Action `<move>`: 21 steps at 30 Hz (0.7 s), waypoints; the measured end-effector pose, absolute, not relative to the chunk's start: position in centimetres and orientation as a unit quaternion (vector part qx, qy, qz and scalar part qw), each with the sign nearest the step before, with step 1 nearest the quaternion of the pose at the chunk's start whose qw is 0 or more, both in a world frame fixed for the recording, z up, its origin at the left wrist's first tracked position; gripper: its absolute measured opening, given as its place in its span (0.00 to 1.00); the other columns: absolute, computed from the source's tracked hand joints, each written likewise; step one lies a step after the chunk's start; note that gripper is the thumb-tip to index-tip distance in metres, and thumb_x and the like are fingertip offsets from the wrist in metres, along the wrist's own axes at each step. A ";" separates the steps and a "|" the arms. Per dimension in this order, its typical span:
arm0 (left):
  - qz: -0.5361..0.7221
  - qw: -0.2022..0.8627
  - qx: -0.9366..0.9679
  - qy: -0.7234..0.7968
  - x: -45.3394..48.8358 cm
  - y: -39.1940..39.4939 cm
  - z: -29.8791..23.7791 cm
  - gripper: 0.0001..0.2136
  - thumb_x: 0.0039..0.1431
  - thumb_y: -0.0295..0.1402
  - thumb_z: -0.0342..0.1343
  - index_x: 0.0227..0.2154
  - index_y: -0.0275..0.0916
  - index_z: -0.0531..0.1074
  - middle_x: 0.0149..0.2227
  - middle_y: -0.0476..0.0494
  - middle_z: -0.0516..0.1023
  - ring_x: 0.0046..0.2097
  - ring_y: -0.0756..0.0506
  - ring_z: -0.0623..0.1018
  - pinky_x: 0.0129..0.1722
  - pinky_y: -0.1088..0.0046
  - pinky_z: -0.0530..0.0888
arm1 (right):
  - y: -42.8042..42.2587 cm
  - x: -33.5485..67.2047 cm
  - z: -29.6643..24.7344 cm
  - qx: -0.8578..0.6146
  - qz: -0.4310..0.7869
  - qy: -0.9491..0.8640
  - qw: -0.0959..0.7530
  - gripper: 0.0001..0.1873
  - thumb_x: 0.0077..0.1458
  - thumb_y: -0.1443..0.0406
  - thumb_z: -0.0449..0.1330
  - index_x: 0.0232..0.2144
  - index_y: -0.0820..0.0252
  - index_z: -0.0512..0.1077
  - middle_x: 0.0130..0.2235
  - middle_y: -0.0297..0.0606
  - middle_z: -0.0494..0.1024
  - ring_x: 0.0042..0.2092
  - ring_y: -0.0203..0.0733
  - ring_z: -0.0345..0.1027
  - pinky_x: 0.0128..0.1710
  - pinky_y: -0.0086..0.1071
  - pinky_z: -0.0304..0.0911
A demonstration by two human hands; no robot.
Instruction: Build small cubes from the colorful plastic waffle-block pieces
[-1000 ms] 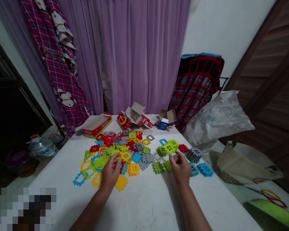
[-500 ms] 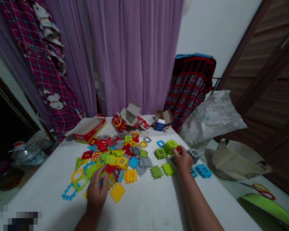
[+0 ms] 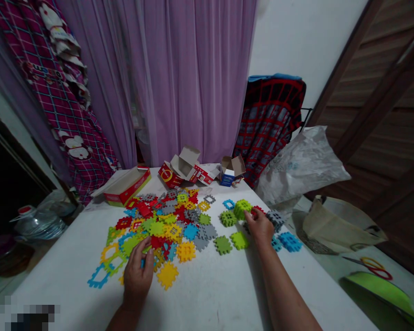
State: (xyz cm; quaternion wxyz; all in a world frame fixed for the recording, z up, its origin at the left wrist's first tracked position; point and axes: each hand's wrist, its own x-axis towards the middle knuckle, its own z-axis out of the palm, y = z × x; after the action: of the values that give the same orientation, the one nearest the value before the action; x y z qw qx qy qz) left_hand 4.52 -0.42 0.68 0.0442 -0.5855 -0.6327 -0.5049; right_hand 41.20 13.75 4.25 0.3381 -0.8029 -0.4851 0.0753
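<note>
Toothed plastic interlocking tiles lie in a mixed heap (image 3: 165, 220) on the white table (image 3: 196, 299). At the heap's near left edge rests my left hand (image 3: 138, 266), fingers loosely curved and thumb apart, nothing visibly held. My right hand (image 3: 261, 227) is at the right, its thumb and fingertips against the edge of a stack of lime green tiles (image 3: 242, 209). Beside that stack is a green tile stack (image 3: 228, 218). Nearer lie a flat green tile (image 3: 223, 245) and a lime tile (image 3: 239, 240). Red tiles (image 3: 257, 210) are partly hidden behind my right hand.
Grey tiles (image 3: 276, 219) and blue tiles (image 3: 290, 242) lie near the right edge. Opened boxes, one red (image 3: 170, 177), one blue (image 3: 227, 178), and a shallow red-green box (image 3: 127, 188) stand at the back. Scissors (image 3: 372, 266) lie beyond the table.
The view has shifted slightly. Both hands stay in nearly the same places, the right one still at the lime green stack.
</note>
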 end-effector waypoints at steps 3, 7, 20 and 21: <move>-0.506 0.040 -0.585 -0.633 4.5 -0.4 0.7 0.17 0.63 0.39 0.49 0.50 0.39 0.71 0.47 0.39 0.79 0.31 0.48 0.78 0.35 0.70 0.77 | 13.6 41.4 4.6 -0.799 0.082 -0.483 0.349 0.27 0.52 0.50 0.57 0.49 0.59 0.77 0.36 0.43 0.82 0.37 0.50 0.73 0.36 0.36 0.60; -0.511 0.028 -0.577 -0.637 4.4 -0.3 0.5 0.16 0.63 0.40 0.49 0.49 0.40 0.72 0.47 0.39 0.79 0.34 0.47 0.79 0.37 0.69 0.78 | 12.6 41.4 4.7 -0.785 0.066 -0.460 0.410 0.27 0.51 0.50 0.55 0.45 0.59 0.79 0.34 0.44 0.81 0.34 0.49 0.72 0.35 0.36 0.61; -0.439 -0.025 -0.584 -0.682 3.9 2.6 2.6 0.13 0.60 0.37 0.50 0.43 0.43 0.76 0.43 0.43 0.81 0.46 0.44 0.80 0.47 0.66 0.76 | 10.0 35.9 6.7 -0.628 0.119 -0.436 0.634 0.26 0.47 0.47 0.56 0.34 0.63 0.80 0.31 0.43 0.81 0.32 0.45 0.72 0.35 0.34 0.64; -0.411 -0.027 -0.599 -0.687 4.0 3.5 3.3 0.13 0.60 0.36 0.50 0.44 0.43 0.76 0.44 0.44 0.81 0.47 0.44 0.79 0.49 0.65 0.75 | 10.1 35.8 6.6 -0.627 0.127 -0.442 0.629 0.26 0.47 0.47 0.56 0.34 0.62 0.80 0.31 0.43 0.81 0.32 0.45 0.72 0.35 0.34 0.64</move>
State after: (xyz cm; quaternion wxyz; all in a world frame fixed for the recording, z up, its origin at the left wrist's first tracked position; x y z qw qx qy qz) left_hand 3.95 3.54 3.31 -0.0272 -0.5991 -0.6869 -0.4105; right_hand 35.78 10.05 6.63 0.6287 -0.6272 -0.4418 0.1272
